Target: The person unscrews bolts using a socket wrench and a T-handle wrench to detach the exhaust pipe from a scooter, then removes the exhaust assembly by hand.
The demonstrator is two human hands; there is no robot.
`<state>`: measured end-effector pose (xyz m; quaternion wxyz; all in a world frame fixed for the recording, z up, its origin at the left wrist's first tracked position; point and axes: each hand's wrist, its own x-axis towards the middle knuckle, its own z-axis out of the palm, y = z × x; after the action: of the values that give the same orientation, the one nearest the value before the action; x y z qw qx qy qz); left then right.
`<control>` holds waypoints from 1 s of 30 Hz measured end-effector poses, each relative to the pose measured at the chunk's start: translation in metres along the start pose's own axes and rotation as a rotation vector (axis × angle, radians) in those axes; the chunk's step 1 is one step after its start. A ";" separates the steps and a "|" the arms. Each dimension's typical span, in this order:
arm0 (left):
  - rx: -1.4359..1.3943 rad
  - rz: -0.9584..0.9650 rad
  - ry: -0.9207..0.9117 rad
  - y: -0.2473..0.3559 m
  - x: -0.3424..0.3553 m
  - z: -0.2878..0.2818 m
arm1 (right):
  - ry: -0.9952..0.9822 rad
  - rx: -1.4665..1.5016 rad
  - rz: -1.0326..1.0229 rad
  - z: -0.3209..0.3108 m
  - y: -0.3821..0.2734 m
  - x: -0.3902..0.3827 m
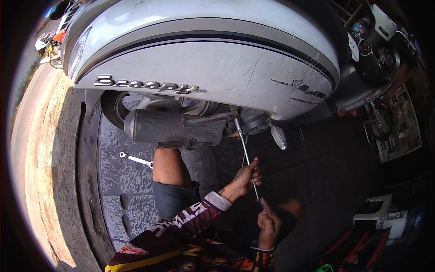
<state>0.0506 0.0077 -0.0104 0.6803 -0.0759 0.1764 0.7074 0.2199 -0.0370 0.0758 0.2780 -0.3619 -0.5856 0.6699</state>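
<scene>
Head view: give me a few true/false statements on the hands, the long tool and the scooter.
1. Both hands grip one long metal rod tool. True: left hand higher, right hand at its lower end.
2. The tool's far end reaches under the white scooter, beside the grey exhaust muffler. True.
3. The wrench is in the left hand. False: it lies on the paving.
4. The scooter's body panel is red. False: white with a dark stripe.

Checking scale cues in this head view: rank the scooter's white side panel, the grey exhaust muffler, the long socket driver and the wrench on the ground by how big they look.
1. white side panel
2. grey exhaust muffler
3. long socket driver, held by both hands, left hand and right hand
4. wrench
Driver against wrench is unsure: the driver is nearer the camera.
</scene>
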 end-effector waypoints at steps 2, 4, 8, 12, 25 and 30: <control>-0.030 -0.035 -0.047 -0.003 0.005 0.003 | -0.231 0.037 0.206 0.017 0.015 -0.012; -0.050 -0.066 -0.100 0.001 0.006 0.006 | -0.269 0.131 0.333 0.016 0.058 -0.005; -0.070 -0.103 -0.127 0.003 0.004 0.004 | -0.190 0.112 0.395 0.010 0.067 0.009; -0.150 -0.134 -0.158 0.007 0.004 0.015 | 0.126 0.234 0.442 -0.012 0.105 0.030; -0.258 -0.094 -0.180 0.010 0.014 0.013 | 0.000 -0.235 0.021 0.022 0.050 -0.006; -0.272 -0.120 -0.249 0.016 0.011 0.022 | 0.263 0.563 0.379 -0.019 0.113 0.025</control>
<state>0.0367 0.0252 0.0087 0.7214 -0.0893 -0.0112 0.6867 0.2266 -0.0241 -0.0409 0.3106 -0.4564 -0.2600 0.7922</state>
